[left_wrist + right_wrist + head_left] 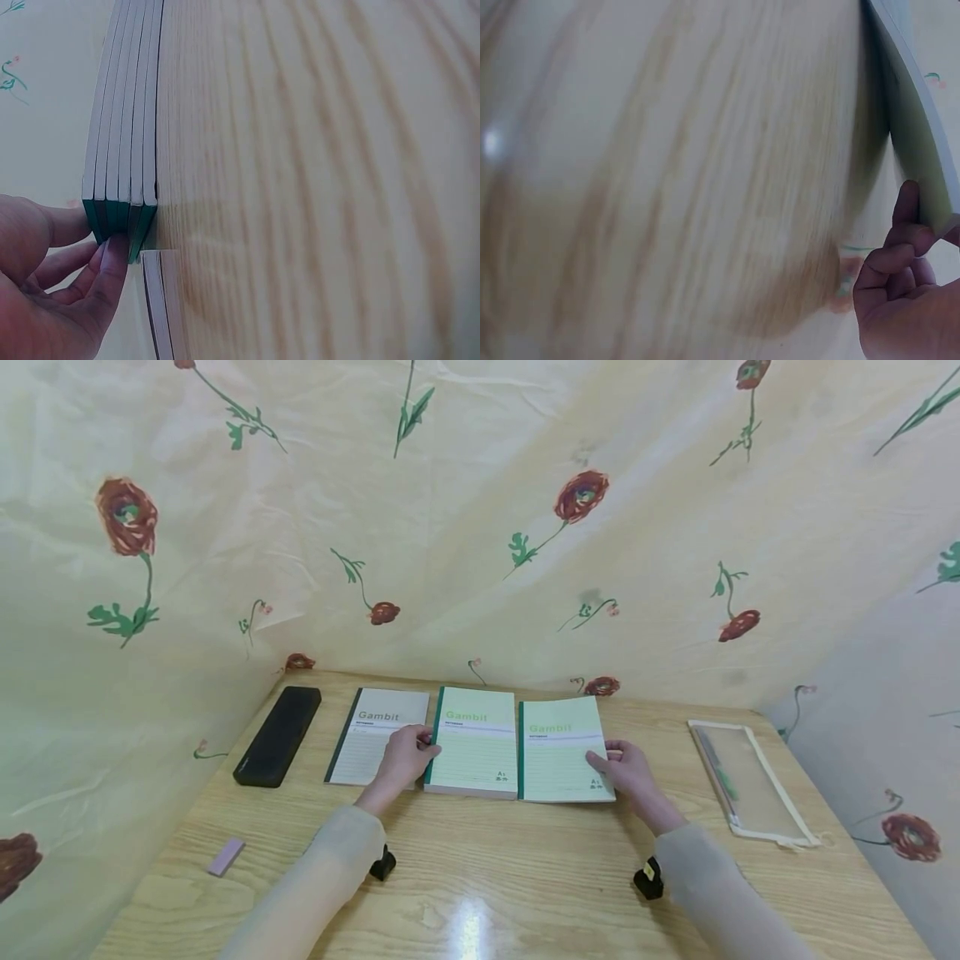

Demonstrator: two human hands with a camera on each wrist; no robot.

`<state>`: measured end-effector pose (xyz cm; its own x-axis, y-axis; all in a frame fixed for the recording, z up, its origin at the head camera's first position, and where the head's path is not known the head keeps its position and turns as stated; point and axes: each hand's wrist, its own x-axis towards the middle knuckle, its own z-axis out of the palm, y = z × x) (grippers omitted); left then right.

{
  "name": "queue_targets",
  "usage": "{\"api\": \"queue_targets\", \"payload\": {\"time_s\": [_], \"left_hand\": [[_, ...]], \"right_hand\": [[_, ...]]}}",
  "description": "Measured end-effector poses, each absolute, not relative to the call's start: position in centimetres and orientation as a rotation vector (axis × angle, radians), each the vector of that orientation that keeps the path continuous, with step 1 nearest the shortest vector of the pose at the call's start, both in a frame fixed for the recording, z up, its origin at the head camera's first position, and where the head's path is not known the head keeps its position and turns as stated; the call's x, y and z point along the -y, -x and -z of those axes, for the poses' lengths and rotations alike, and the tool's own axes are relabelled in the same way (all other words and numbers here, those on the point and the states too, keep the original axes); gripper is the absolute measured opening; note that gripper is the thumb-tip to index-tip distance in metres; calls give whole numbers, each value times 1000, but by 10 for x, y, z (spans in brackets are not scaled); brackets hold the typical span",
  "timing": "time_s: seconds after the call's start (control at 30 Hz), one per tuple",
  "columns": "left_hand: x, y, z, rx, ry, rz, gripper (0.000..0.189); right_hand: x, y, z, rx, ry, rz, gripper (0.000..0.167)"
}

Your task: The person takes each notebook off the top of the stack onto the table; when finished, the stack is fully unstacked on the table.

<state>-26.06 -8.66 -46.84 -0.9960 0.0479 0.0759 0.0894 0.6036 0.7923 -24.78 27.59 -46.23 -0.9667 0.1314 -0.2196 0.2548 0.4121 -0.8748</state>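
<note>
Pale sleeves (318,872) nearest, coming in low from both sides, a small black device (383,863) beneath each wrist. Wood-grain table (510,893) below. Pale green, dark-green-spined paper notebook (555,764), right of centre: right hand (632,770) holds its right edge near the bottom corner, grip pinching it, thumb on the cover, fingers underneath. That edge is raised and bent up from the table (clearest from the right wrist). Just left of it, thick stack of matching green notebooks (476,747), lying flat, left hand (403,756) at its spine side. Left grip: bent fingers and thumb touching the spines; cannot tell whether they pinch. Beside the stack, grey notebook with black spine (363,739), partly behind that hand. Farther left, long black case (279,737); nearer, small lilac block (227,857). Far right, translucent white-edged pouch (765,785), slim items inside. Cream cloth with red flowers (465,527) hangs behind.
</note>
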Motion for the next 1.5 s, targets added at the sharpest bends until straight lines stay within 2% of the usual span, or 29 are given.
{"api": "queue_targets", "payload": {"time_s": [0.6,0.87,1.5], "left_hand": [[86,259,467,2783,79,1399,34],[87,260,467,2773,95,1396,33],[87,260,467,2766,94,1416,35]], "right_hand": [[-279,247,467,-2885,-154,1113,51],[-276,243,464,-2966,-181,916,53],[-275,244,464,-2965,-207,852,54]]}}
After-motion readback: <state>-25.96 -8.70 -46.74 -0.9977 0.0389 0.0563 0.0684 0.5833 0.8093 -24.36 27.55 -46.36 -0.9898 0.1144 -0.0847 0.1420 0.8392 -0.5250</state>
